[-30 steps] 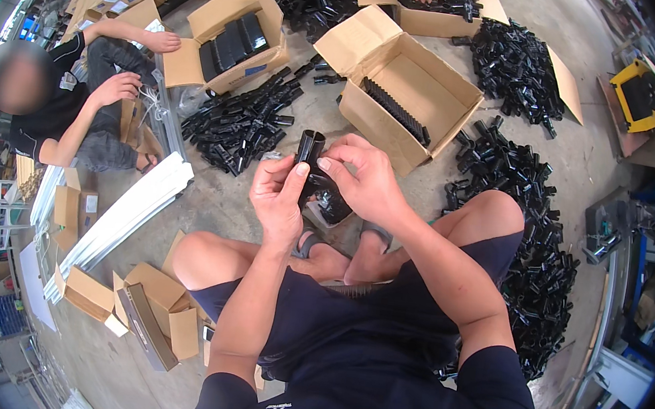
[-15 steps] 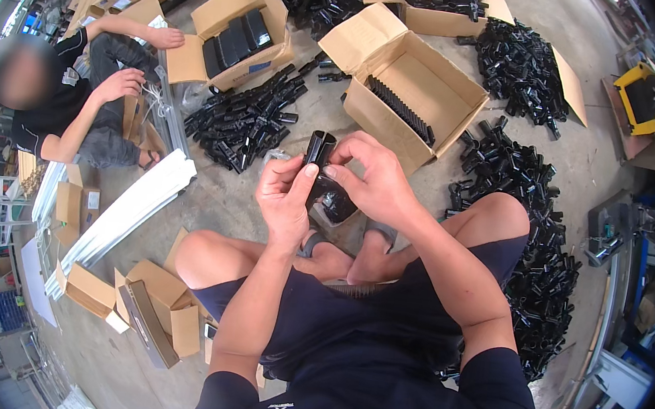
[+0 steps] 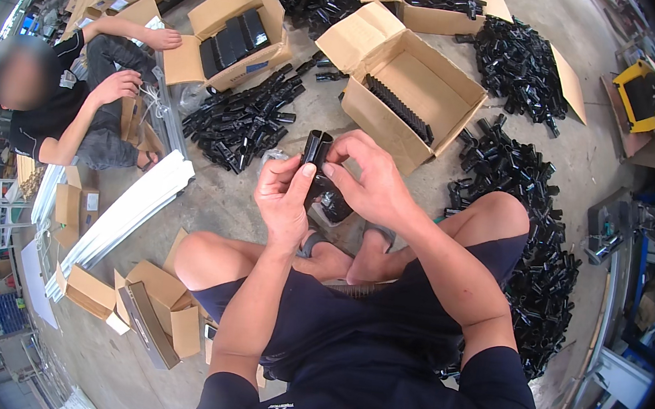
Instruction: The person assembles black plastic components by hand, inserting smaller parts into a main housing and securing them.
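My left hand (image 3: 283, 193) grips a short black tube fitting (image 3: 317, 148), thumb along its front, with the open end facing up. The fingers of my right hand (image 3: 363, 172) are bent and pressed together against the tube's right side. Whether they pinch a small part there is hidden. Below the tube, on the floor in front of my feet, lies a clear plastic bag (image 3: 333, 207) with black pieces in it. Beyond my hands stands an open cardboard box (image 3: 446, 74), where a row of black fittings (image 3: 399, 109) is lined up along the near side.
Heaps of black fittings lie at the front left (image 3: 244, 118), along my right side (image 3: 531, 228) and farther back (image 3: 521, 69). Another open box (image 3: 257, 59) holds black packs. A person (image 3: 89, 97) sits at the left near long white strips (image 3: 134, 203). Cardboard boxes (image 3: 160, 290) stand by my left knee.
The other person's hand over the far box of fittings has gone out of view. My hands and the tube have barely shifted, slightly to the left.
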